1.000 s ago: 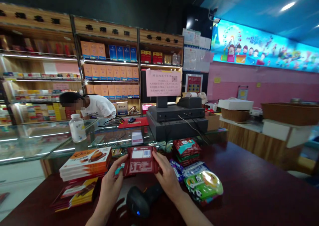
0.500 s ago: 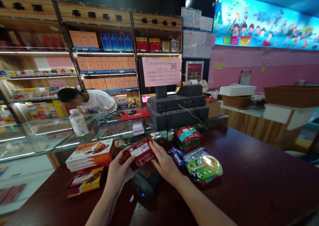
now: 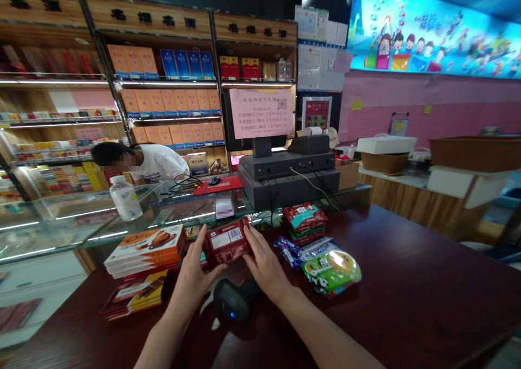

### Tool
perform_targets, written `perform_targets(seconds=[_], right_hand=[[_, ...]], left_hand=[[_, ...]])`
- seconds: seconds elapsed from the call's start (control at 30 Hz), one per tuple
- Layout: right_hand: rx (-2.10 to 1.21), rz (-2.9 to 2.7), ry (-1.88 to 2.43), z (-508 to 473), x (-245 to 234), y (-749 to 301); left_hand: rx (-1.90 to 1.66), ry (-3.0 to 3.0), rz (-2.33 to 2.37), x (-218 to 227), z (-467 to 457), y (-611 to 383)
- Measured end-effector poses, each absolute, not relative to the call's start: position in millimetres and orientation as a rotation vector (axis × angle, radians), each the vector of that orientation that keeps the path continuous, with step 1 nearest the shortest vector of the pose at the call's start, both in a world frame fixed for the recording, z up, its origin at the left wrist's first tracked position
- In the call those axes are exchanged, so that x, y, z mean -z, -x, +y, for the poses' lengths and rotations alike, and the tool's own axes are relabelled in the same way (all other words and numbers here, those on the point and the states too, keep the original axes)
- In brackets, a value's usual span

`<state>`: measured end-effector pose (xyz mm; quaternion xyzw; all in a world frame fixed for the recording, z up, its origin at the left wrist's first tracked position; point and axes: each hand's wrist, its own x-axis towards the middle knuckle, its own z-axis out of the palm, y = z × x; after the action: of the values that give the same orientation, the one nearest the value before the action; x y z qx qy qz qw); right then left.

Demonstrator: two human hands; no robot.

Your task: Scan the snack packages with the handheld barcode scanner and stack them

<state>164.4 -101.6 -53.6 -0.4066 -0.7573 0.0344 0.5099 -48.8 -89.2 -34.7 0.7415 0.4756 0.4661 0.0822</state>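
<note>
Both my hands hold a dark red packet (image 3: 226, 243) with a white barcode label, just above the dark wooden counter (image 3: 407, 293). My left hand (image 3: 194, 278) grips its left edge, thumb under the packet. My right hand (image 3: 264, 263) lies along its right edge with fingers extended on it. A black barcode scanner (image 3: 234, 299) with a small blue light lies on the counter right below my hands.
Stacked orange snack boxes (image 3: 144, 249) and flat brown packs (image 3: 136, 296) lie to the left. Red-green packets (image 3: 305, 220), blue wrappers (image 3: 291, 250) and a green bag (image 3: 331, 271) lie to the right. A cash register (image 3: 287, 173), glass counter with bottle (image 3: 125, 198) and a person in white (image 3: 158, 163) stand behind.
The red packet has dropped lower and tilted, nearer the counter above the scanner. My hands followed it down and slightly forward.
</note>
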Motion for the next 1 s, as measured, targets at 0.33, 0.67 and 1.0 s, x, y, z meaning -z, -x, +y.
perform_targets(seconds=[0.33, 0.67, 1.0], right_hand=[[0.015, -1.898, 0.933, -115, 39, -155], [-0.048, -1.870, 0.875, -112, 46, -154], [-0.264, -1.888, 0.848, -109, 48, -168]], left_hand=[[-1.333, -2.626, 1.751, 26, -97, 54], [-1.369, -2.813, 1.669, 24, -99, 56], [-1.324, -2.812, 1.808, 27, -98, 64]])
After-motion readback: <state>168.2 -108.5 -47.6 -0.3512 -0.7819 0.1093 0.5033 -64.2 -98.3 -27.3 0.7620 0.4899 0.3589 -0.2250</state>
